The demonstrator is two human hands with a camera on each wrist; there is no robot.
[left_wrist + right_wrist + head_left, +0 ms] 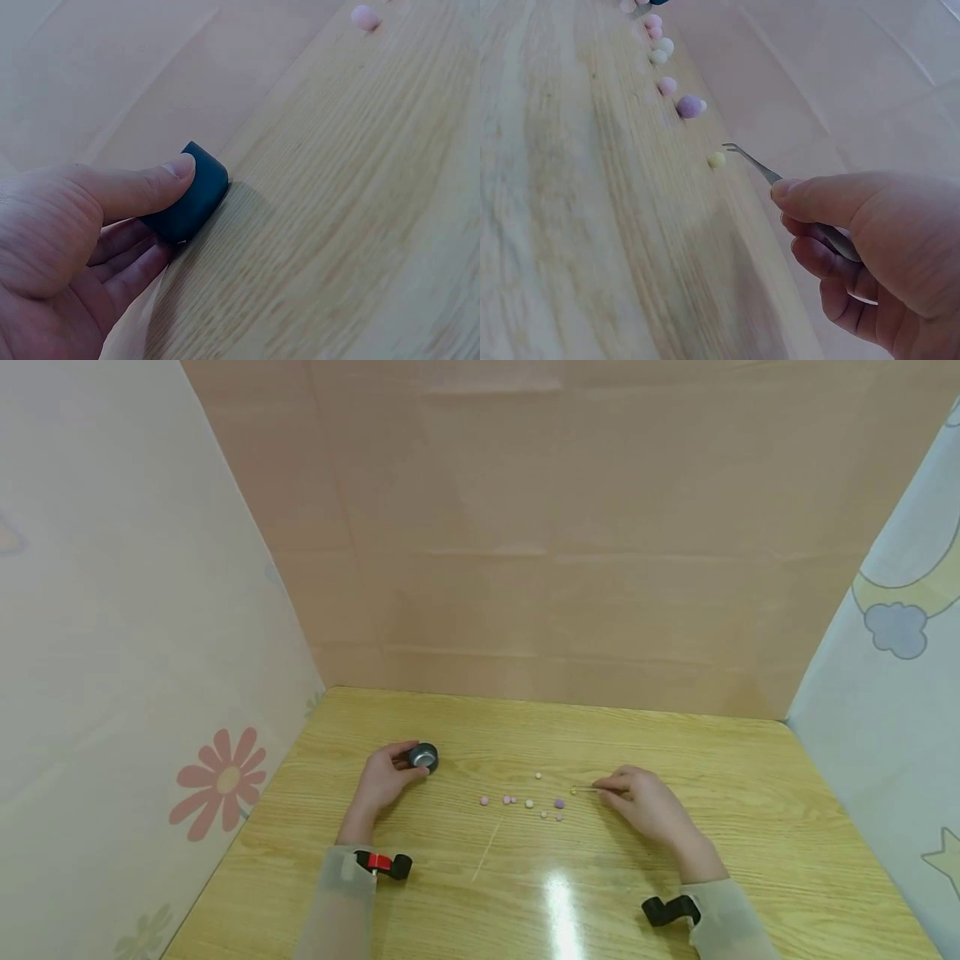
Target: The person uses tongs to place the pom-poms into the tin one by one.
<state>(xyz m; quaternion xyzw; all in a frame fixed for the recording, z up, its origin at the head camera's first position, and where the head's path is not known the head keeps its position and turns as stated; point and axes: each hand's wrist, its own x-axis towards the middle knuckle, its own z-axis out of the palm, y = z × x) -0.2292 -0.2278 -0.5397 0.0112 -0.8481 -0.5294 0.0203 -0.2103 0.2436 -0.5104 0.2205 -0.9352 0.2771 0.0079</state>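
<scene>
- Pinching thin tweezers (759, 169) mid-shaft, the right hand (870, 247) aims their tips at a yellow bead (716, 160) on the table (675, 893)
- Left hand (71, 247) grips a small dark cup (191, 196), steadying it
- Bead looks tiny, light and rolly; best nipped gently across its middle

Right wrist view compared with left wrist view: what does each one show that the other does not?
Only the right wrist view shows the right hand holding thin tweezers, tips beside a yellow bead, and a purple bead. Only the left wrist view shows the left hand gripping a small dark container. Both show the wooden table.
</scene>
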